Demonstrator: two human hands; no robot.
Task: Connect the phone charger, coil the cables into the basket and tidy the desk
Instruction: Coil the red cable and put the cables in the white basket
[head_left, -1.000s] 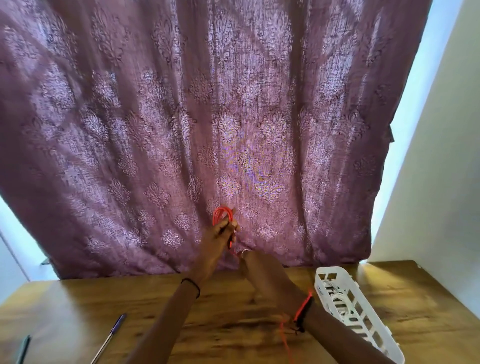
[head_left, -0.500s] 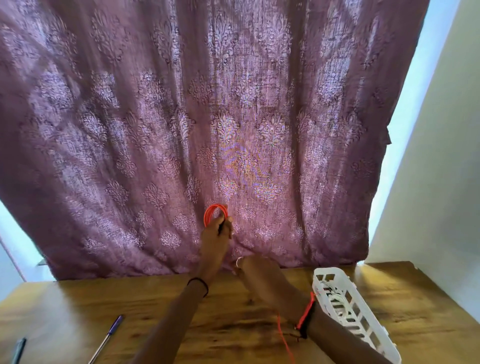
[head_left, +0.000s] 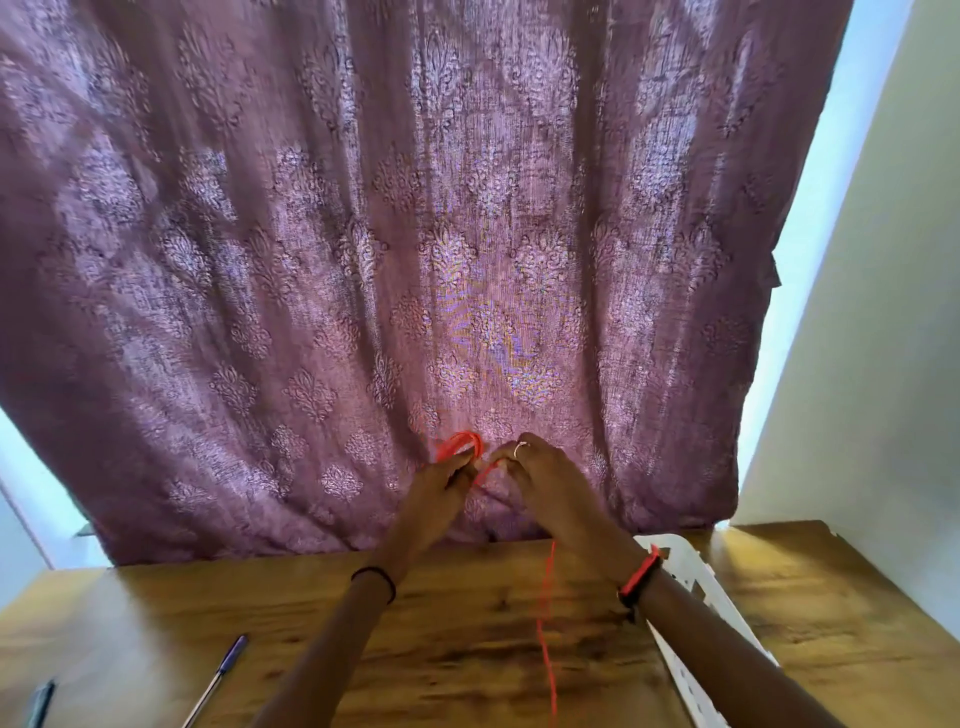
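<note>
Raised in front of the curtain, my left hand (head_left: 441, 486) grips a small coil of the orange cable (head_left: 460, 444). Just to its right, my right hand (head_left: 540, 475) pinches a strand of the same cable, which runs across from the coil. The loose tail of the cable hangs down between my forearms over the desk. The white slotted basket (head_left: 691, 577) lies on the desk at the right, partly hidden behind my right forearm.
A wooden desk (head_left: 467, 649) spans the bottom. A purple pen (head_left: 218, 675) and a dark pen (head_left: 41, 701) lie at its left. A purple patterned curtain (head_left: 415, 234) hangs behind the desk; a pale wall (head_left: 883, 364) stands at the right.
My right hand has risen from below to level with my left hand at the coil. The hanging cable tail has swung with it. The view has tilted slightly.
</note>
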